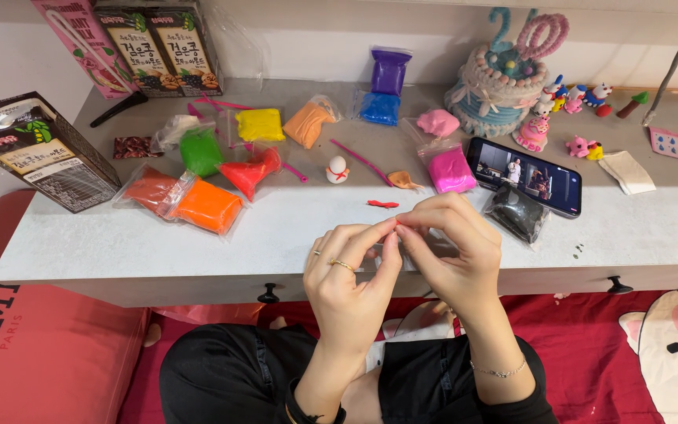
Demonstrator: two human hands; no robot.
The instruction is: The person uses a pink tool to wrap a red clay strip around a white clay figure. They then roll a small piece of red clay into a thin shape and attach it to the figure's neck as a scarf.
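Observation:
My left hand (pixel 352 271) and my right hand (pixel 447 239) meet above the front edge of the grey tabletop (pixel 158 235), fingertips pinched together on a tiny bit of red clay (pixel 395 225). A thin clear wrapper seems to sit between the palms. Just beyond the fingers lies a small red clay bow (pixel 383 204). A little white clay figure (pixel 338 169) with a red bow stands farther back.
Several bags of coloured clay lie across the table: orange (pixel 208 206), red (pixel 249 172), green (pixel 200 151), yellow (pixel 260 124), pink (pixel 450 169), black (pixel 517 213), blue (pixel 380 108). A phone (pixel 524 176) shows a video. A clay cake (pixel 499 86) and drink cartons (pixel 45 151) stand behind.

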